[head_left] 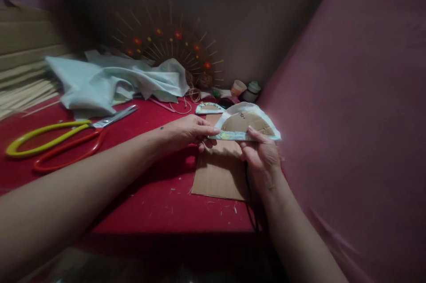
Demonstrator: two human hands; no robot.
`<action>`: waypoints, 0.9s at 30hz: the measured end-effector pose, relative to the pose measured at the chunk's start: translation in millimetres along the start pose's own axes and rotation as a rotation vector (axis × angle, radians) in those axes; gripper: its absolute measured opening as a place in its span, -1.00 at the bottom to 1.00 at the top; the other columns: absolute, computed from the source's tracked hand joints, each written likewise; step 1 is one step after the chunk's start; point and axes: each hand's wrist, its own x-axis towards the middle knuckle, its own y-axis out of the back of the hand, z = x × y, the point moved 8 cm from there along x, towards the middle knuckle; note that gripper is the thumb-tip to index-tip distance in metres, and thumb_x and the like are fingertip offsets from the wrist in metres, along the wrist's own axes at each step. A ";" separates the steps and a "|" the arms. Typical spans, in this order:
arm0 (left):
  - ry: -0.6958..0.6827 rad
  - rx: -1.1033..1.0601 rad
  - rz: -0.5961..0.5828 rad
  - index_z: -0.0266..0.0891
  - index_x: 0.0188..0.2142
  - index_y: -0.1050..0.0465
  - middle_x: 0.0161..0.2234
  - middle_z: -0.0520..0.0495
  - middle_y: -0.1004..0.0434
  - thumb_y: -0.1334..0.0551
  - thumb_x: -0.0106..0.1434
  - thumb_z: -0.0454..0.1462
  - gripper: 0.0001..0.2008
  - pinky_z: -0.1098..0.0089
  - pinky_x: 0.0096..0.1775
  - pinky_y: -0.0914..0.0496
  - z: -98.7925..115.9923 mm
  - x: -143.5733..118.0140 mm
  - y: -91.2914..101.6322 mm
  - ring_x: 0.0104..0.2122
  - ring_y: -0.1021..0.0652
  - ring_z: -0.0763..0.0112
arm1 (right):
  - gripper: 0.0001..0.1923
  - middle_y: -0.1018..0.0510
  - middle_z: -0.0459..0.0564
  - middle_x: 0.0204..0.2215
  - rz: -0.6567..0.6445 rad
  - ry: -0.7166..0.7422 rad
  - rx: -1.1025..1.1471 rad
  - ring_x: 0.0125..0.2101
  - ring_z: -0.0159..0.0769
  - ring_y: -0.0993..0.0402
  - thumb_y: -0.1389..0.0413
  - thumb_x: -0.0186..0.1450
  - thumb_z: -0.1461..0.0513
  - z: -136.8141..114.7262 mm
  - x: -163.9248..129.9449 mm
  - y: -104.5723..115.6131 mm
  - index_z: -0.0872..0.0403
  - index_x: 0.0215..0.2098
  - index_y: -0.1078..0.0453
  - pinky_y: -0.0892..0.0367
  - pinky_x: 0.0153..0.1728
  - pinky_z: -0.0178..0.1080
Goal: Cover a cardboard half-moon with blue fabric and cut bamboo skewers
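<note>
Brown cardboard half-disc wrapped in pale printed fabric [244, 125] is pinched by left hand [186, 134] and right hand [262, 156] over the red counter's [140, 194] right edge; fabric already folded around its rim, one finished piece [209, 108] beyond.

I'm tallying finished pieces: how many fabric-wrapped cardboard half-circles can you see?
2: one half-circle held between the left hand and right hand; a second half-circle lying on the red table behind it. Others may hide under the pale cloth.
</note>
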 end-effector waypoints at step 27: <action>-0.179 0.554 0.422 -0.24 -0.55 -0.36 -0.64 0.03 -0.39 -0.20 -0.01 -0.41 -0.93 0.43 -0.57 -0.23 19.4 -7.0 5.4 -0.63 -0.39 0.45 | -0.54 -0.60 -0.08 -0.27 -0.010 0.038 -0.023 -0.17 -0.27 -0.53 -0.08 0.04 0.48 5.6 -7.9 -10.9 0.03 -0.11 -0.39 -0.33 0.07 0.01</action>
